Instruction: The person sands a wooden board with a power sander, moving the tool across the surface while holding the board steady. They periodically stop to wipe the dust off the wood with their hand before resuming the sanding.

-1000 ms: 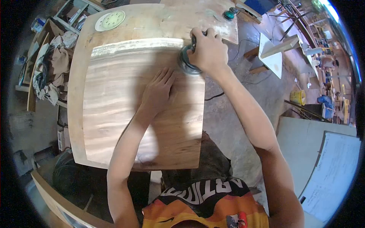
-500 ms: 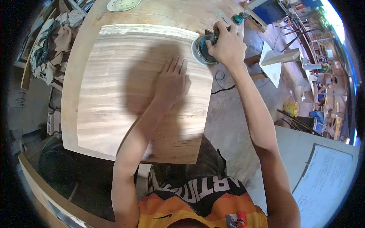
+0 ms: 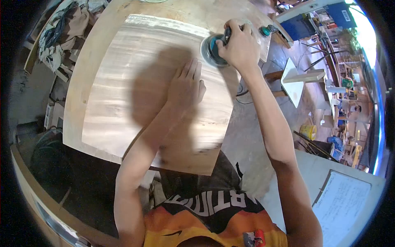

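Note:
A pale wooden board (image 3: 111, 86) with streaked grain lies flat on the worktable (image 3: 76, 109). My right hand (image 3: 242, 47) is wrapped over the top of a teal and black orbital sander (image 3: 211, 50), whose round pad rests on the board near its far right corner. Nearer the middle of the board, my left hand (image 3: 187, 84) presses down flat, fingers stretched out and holding nothing. A dark shadow falls across the board around that hand.
Another teal tool (image 3: 265, 31) stands at the table's far right edge. Part of a pale green disc (image 3: 155, 1) shows at the top. Crumpled cloths (image 3: 61, 35) lie at left. On the right are a white stool-like piece (image 3: 292, 82), a yellow bucket (image 3: 307, 131) and a whiteboard (image 3: 341, 206).
The sander has slid a little left along the board's far edge with my right hand on it. My left hand keeps its place. The camera view has turned slightly.

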The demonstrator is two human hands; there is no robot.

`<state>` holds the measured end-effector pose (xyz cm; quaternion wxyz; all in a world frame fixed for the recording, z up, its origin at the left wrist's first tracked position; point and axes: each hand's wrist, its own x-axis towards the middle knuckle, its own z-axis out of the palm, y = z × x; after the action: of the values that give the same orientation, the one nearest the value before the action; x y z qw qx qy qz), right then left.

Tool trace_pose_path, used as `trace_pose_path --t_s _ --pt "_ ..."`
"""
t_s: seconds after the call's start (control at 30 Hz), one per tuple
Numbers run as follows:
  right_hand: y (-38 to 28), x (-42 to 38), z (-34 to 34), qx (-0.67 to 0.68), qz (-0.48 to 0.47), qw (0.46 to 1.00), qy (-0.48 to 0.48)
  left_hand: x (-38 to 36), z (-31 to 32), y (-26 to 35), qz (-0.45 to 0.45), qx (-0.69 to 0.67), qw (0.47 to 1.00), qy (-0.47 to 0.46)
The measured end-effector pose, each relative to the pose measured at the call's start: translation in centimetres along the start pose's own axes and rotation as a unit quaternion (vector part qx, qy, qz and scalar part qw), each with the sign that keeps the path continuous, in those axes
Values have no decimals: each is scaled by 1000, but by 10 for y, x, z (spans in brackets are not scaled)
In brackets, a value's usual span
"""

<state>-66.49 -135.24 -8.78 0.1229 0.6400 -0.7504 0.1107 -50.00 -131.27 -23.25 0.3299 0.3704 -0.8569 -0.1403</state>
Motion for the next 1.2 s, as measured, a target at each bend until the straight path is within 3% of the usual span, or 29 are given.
trace_pose_path --t_s 0.17,0.27,0.5,0.7,0.8,0.9,1.0,1.2 --pt "-17 6 -7 -2 8 999 -35 0 -4 0 -12 29 999 13" --pt "-21 9 -1 30 -40 999 -2 -1 -4 0 -34 28 999 25" --pt "-32 15 -4 13 -42 999 -23 2 -12 -5 -99 77 992 -13" --pt "-43 24 7 2 -36 999 -10 -1 -19 -18 -88 127 988 15" --pt "-52 27 5 23 -43 999 -18 -1 -24 -24 -129 147 981 6" --pt "-57 32 7 25 -46 998 -26 -1 -55 -26 -110 231 967 10" --pt "-70 34 -1 -14 -75 997 -14 -6 -56 -51 -161 138 977 -22" --pt "-86 39 6 -8 -56 998 -33 -9 -60 -54 -129 190 973 27"
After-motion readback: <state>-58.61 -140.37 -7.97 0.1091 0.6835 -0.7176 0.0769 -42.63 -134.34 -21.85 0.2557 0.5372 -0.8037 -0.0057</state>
